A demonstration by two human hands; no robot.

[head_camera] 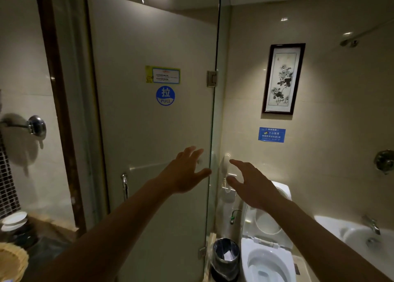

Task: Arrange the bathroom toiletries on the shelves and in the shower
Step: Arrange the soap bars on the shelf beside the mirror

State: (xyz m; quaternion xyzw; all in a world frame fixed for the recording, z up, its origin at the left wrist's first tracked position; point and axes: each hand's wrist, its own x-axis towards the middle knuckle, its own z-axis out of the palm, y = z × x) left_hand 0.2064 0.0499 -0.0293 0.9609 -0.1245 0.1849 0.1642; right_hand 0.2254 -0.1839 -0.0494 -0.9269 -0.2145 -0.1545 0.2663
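- The left hand [187, 170] is reaching forward at the centre of the frame with its fingers spread and straight, holding nothing; its fingertips are lying at the free edge of the glass shower door [153, 132], though whether they are actually touching the glass is not clear.
- The right hand [253, 185] is stretching out just right of centre, fingers also loosely spread and gripping nothing, in front of a white wall phone [226, 164] mounted beside the door's edge.
- The door is filling the middle of the frame, standing upright, with a round blue "PULL" sticker [165, 95] and a yellow-edged notice [163, 74] on it above the hands.
- No toiletries are showing clearly; only dim, unclear items are sitting at the lower left.
- At the lower right, a toilet [266, 254] with its lid raised is standing beside a small lined bin [226, 258], with a bathtub [351, 234] at the right edge.
- A framed ink painting [282, 78] is hanging at the upper right above a blue sign [271, 134].
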